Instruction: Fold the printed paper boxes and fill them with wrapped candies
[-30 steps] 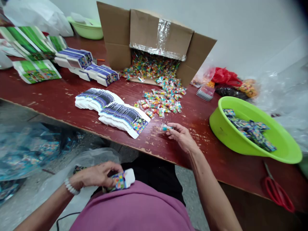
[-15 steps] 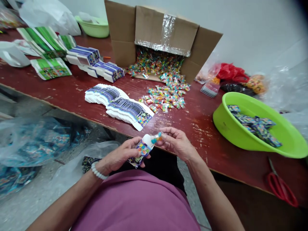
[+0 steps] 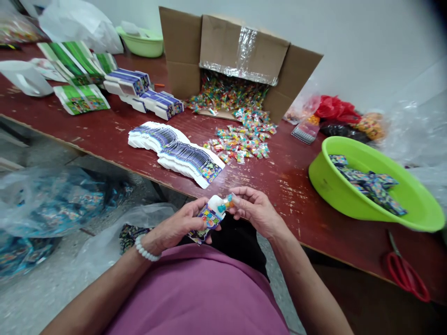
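Note:
In my left hand (image 3: pixel 181 223) is a small printed purple box (image 3: pixel 208 218), its white top flap up and its open end toward my right hand. My right hand (image 3: pixel 256 209) pinches a small clear packet of colourful candy (image 3: pixel 226 203) at the mouth of the box. On the table just beyond lies a fanned row of flat printed boxes (image 3: pixel 178 151). A loose pile of candy packets (image 3: pixel 240 139) spreads behind it, spilling from a large cardboard box (image 3: pixel 240 46) full of them.
A green basin (image 3: pixel 324 195) with several filled printed packs stands at the right, near red-handled scissors (image 3: pixel 407 274). Banded purple bundles (image 3: pixel 160 103), green bundles (image 3: pixel 82 98) and a white mug (image 3: pixel 26 77) are at the left. Plastic bags (image 3: pixel 52 200) lie on the floor.
The candy packet in my right hand has come slightly closer to the mouth of the box. My left hand keeps its hold, and the view has shifted a little.

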The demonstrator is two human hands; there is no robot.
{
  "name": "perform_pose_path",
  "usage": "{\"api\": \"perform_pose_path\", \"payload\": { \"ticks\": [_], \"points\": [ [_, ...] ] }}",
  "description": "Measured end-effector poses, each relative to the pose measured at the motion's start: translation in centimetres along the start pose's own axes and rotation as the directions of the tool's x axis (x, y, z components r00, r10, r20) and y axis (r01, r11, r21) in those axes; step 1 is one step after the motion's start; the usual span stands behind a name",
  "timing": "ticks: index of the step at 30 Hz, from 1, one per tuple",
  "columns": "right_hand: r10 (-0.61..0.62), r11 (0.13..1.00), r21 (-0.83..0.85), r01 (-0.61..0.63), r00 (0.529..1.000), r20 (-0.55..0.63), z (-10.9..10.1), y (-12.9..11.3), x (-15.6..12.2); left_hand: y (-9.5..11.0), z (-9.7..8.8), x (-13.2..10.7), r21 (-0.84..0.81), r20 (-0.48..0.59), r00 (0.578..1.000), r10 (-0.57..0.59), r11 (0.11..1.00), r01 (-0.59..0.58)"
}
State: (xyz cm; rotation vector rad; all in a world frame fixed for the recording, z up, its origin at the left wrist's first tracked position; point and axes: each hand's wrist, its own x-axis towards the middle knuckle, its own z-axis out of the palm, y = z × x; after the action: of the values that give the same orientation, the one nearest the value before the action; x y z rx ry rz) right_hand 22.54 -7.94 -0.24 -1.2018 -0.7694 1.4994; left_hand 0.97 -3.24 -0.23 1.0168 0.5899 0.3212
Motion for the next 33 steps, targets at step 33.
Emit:
{"api": "perform_pose_path", "payload": {
  "ticks": [33],
  "points": [
    [-0.059,0.984,-0.174,0.044,0.995,-0.078,2.8,1.5,-0.2,-1.5,-1.5,-1.6,-0.012,-0.009,0.999,0.039,0.999,-0.039]
  ]
}}
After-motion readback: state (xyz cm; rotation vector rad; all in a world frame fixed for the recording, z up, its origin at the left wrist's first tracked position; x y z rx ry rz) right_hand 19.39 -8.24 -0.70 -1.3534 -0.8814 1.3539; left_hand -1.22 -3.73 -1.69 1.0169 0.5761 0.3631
